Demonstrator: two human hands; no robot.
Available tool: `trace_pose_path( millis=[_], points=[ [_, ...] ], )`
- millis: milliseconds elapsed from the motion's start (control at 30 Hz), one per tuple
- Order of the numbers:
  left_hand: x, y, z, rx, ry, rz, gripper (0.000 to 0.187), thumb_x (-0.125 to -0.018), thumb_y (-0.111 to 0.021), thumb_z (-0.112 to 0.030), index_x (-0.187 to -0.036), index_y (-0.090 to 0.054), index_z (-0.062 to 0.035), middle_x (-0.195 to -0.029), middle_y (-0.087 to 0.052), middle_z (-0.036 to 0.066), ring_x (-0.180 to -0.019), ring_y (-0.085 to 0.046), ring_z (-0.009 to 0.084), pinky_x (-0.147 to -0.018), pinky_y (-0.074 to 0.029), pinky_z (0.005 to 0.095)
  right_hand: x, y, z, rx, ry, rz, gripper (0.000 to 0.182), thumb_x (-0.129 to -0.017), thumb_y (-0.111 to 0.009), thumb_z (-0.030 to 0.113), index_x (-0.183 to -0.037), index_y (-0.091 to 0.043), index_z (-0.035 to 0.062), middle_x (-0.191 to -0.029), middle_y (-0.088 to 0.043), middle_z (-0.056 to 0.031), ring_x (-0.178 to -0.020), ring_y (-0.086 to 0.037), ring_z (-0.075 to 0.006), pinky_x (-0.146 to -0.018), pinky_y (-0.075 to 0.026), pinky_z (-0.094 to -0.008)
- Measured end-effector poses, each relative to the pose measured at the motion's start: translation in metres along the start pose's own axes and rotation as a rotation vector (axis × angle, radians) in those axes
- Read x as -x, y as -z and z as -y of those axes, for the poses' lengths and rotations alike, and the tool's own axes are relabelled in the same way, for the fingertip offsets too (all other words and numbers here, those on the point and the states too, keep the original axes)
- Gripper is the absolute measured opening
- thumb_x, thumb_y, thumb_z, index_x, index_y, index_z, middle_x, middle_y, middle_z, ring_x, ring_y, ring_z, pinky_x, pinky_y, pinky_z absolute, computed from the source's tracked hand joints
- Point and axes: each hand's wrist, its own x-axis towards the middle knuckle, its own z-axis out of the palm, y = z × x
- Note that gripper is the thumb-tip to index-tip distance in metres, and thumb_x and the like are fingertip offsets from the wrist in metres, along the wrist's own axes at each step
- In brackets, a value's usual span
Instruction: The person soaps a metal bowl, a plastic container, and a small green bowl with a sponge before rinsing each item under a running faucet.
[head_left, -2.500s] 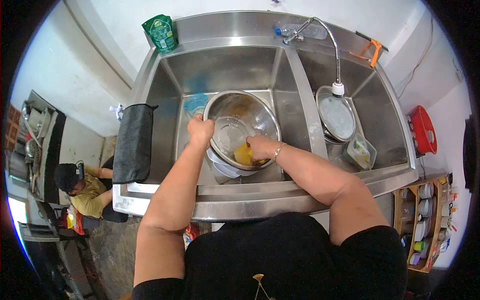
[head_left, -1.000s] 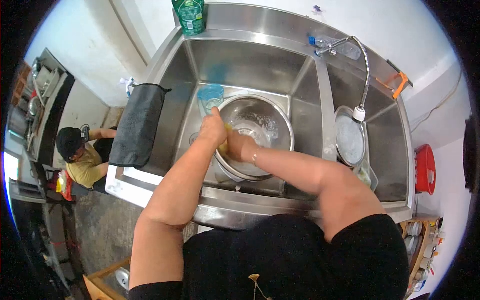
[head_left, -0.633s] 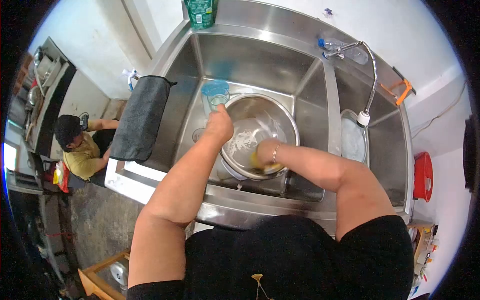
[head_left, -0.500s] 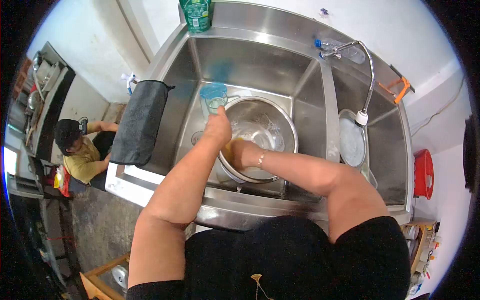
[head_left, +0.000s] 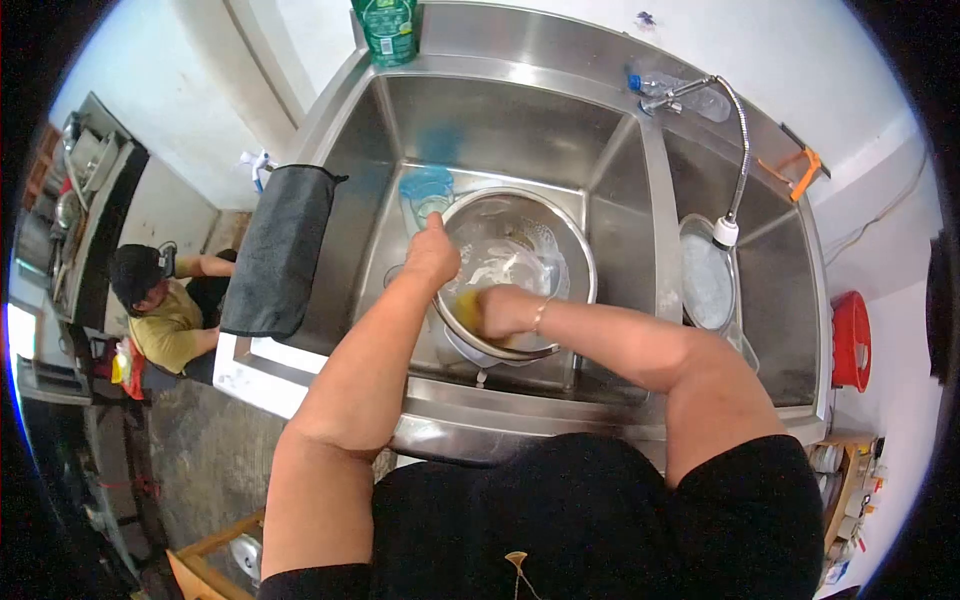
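Observation:
A large stainless steel bowl (head_left: 585, 235) sits tilted in the left sink basin, with suds on its inner wall. My left hand (head_left: 434, 254) is closed on the bowl's left rim, thumb over the edge. Inside the bowl, my right hand (head_left: 508, 312) presses a yellow sponge (head_left: 467, 309) to the near left wall; its fingers are partly hidden and blurred. Just beyond my left hand stands a clear glass (head_left: 431, 208), beside a blue translucent item (head_left: 426, 183) whose kind I cannot make out. Something whitish shows under the bowl.
A grey cloth (head_left: 280, 250) hangs over the sink's left edge. The right basin holds a container of soapy water (head_left: 706, 280) below the flexible tap (head_left: 740, 160). A green pouch (head_left: 388, 32) and a plastic bottle (head_left: 690, 97) stand along the back. Another person (head_left: 165, 310) sits at left.
My right hand has shifted slightly to the right and down inside the bowl with the sponge. The bowl has turned or tilted a little; my left hand stays at its rim.

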Motion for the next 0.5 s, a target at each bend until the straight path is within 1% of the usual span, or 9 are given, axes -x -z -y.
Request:
trace_pose_path(
  millis=[67, 133, 167, 233, 267, 333, 367, 433, 500],
  points=[
    [-0.001, 0.002, 0.002, 0.035, 0.012, 0.021, 0.046, -0.075, -0.047, -0.006, -0.119, -0.035, 0.0, -0.103, -0.053, 0.031, -0.101, -0.051, 0.041, -0.087, -0.04, 0.0419, -0.011, -0.006, 0.014, -0.506, -0.061, -0.537, 0.032, -0.064, -0.064, 0.024, -0.084, -0.061, -0.0001, -0.092, -0.059, -0.0224, -0.086, -0.058, -0.0344, -0.075, -0.046, -0.0381],
    [-0.001, 0.004, 0.002, 0.046, 0.0, 0.025, 0.045, -0.075, -0.046, -0.006, -0.118, -0.036, 0.0003, -0.103, -0.053, 0.03, -0.101, -0.051, 0.0405, -0.088, -0.04, 0.0416, -0.038, 0.0, 0.012, -0.691, 0.018, -0.974, 0.04, -0.065, -0.064, 0.025, -0.091, -0.055, -0.0038, -0.092, -0.057, -0.0255, -0.087, -0.057, -0.0366, -0.076, -0.045, -0.0394],
    [-0.001, 0.005, 0.003, 0.065, -0.009, 0.027, 0.045, -0.074, -0.046, -0.006, -0.118, -0.037, 0.0006, -0.103, -0.054, 0.03, -0.102, -0.051, 0.04, -0.088, -0.04, 0.0413, -0.046, 0.008, 0.003, -0.695, 0.02, -0.976, 0.04, -0.065, -0.064, 0.025, -0.091, -0.055, -0.0038, -0.092, -0.057, -0.0255, -0.087, -0.057, -0.0366, -0.076, -0.045, -0.0394],
    [-0.002, 0.003, 0.004, 0.06, -0.03, 0.011, 0.045, -0.074, -0.046, -0.007, -0.118, -0.038, 0.0008, -0.104, -0.053, 0.03, -0.102, -0.05, 0.0404, -0.088, -0.039, 0.0413, -0.06, 0.032, -0.012, -0.992, -0.31, -1.106, 0.048, -0.065, -0.066, 0.023, -0.1, -0.049, -0.0062, -0.097, -0.055, -0.0278, -0.089, -0.056, -0.0378, -0.077, -0.045, -0.0403],
    [-0.004, 0.003, 0.005, 0.061, -0.057, -0.004, 0.045, -0.075, -0.046, -0.007, -0.118, -0.038, 0.0011, -0.105, -0.053, 0.029, -0.103, -0.05, 0.0408, -0.088, -0.039, 0.0412, -0.079, 0.026, -0.021, -1.033, -0.46, -1.194, 0.044, -0.065, -0.065, 0.022, -0.097, -0.052, -0.0046, -0.096, -0.056, -0.0268, -0.085, -0.056, -0.0382, -0.075, -0.045, -0.0407],
    [-0.007, 0.004, 0.005, 0.063, -0.029, 0.04, 0.05, -0.074, -0.05, -0.009, -0.12, -0.037, 0.0013, -0.105, -0.053, 0.029, -0.103, -0.05, 0.0394, -0.089, -0.039, 0.0407, -0.075, 0.02, -0.017, -0.917, -0.286, -1.135, 0.046, -0.066, -0.065, 0.021, -0.102, -0.048, -0.0032, -0.094, -0.057, -0.0248, -0.083, -0.056, -0.0392, -0.075, -0.045, -0.0424],
    [-0.007, 0.003, 0.005, 0.056, -0.053, 0.022, 0.051, -0.072, -0.052, -0.009, -0.12, -0.037, 0.0013, -0.105, -0.054, 0.028, -0.103, -0.05, 0.0387, -0.089, -0.039, 0.0404, -0.071, 0.013, -0.012, -0.908, -0.286, -1.134, 0.046, -0.066, -0.065, 0.021, -0.102, -0.048, -0.0032, -0.094, -0.057, -0.0248, -0.083, -0.056, -0.0392, -0.075, -0.045, -0.0424],
    [-0.003, 0.007, 0.006, 0.053, -0.071, 0.007, 0.052, -0.071, -0.055, -0.009, -0.12, -0.038, 0.0013, -0.105, -0.054, 0.028, -0.104, -0.05, 0.038, -0.089, -0.039, 0.0401, -0.051, 0.006, 0.009, -0.476, 0.035, -1.327, 0.054, -0.066, -0.066, 0.02, -0.108, -0.04, -0.001, -0.09, -0.057, -0.0233, -0.08, -0.057, -0.0391, -0.073, -0.045, -0.0438],
    [-0.001, 0.012, 0.009, 0.044, -0.118, -0.027, 0.052, -0.069, -0.057, -0.007, -0.117, -0.041, 0.0015, -0.105, -0.054, 0.028, -0.104, -0.051, 0.0367, -0.088, -0.04, 0.0393, -0.036, 0.027, 0.001, -0.505, -0.015, -1.259, 0.055, -0.066, -0.066, 0.018, -0.109, -0.037, 0.0, -0.089, -0.057, -0.023, -0.079, -0.057, -0.0388, -0.071, -0.046, -0.0443]
  ],
)
